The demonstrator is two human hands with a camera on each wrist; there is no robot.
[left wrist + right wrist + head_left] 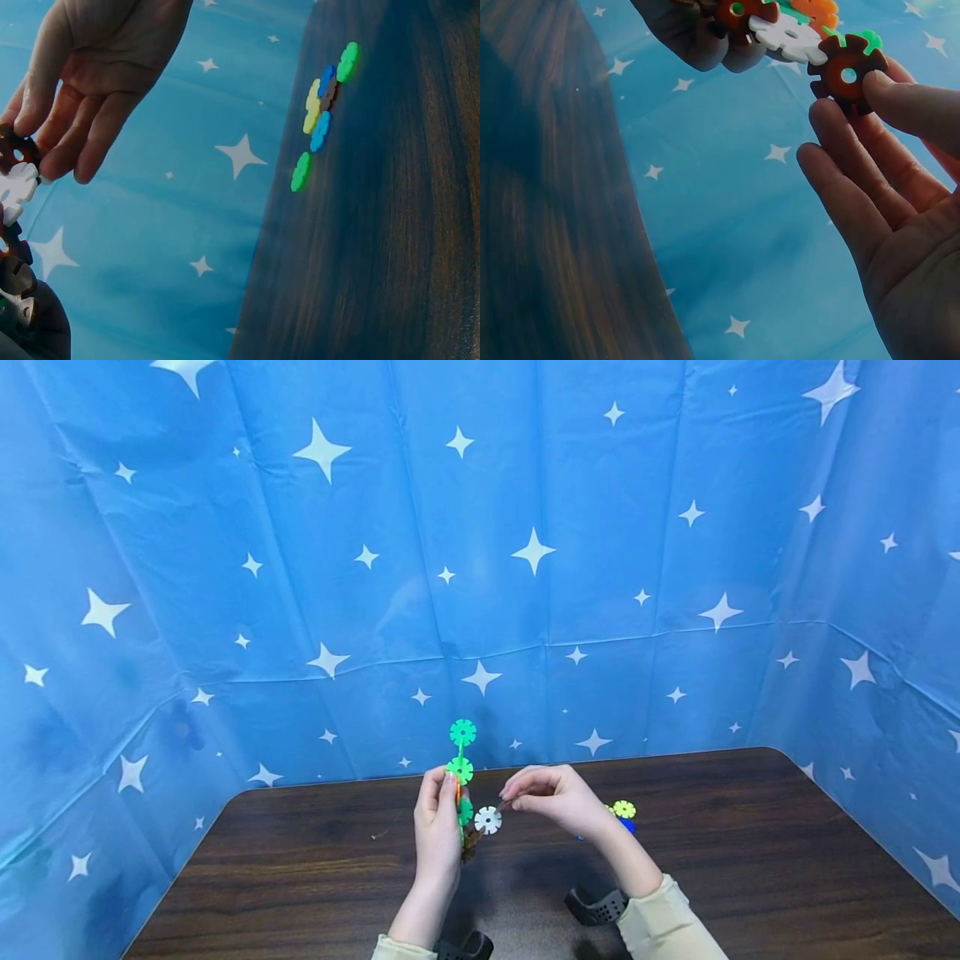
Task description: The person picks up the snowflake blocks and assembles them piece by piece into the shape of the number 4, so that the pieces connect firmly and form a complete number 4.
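Note:
My left hand (437, 828) grips an upright chain of notched plastic discs, with green discs (462, 732) at its top and an orange one (821, 13) among them. A white notched disc (487, 821) sticks out from the chain on the right, between two brown ones. My right hand (555, 797) pinches the outer brown disc (849, 73) between thumb and fingers. In the right wrist view, that brown disc's edge meets the white disc's rim. The lower part of the chain is partly hidden behind my left hand.
Several loose discs lie on the dark wooden table (315, 860), among them a yellow one (624, 810) and a blue one (628, 826), partly behind my right wrist. A green disc (301, 172) lies nearby. A blue star-patterned curtain (480, 527) hangs behind the table.

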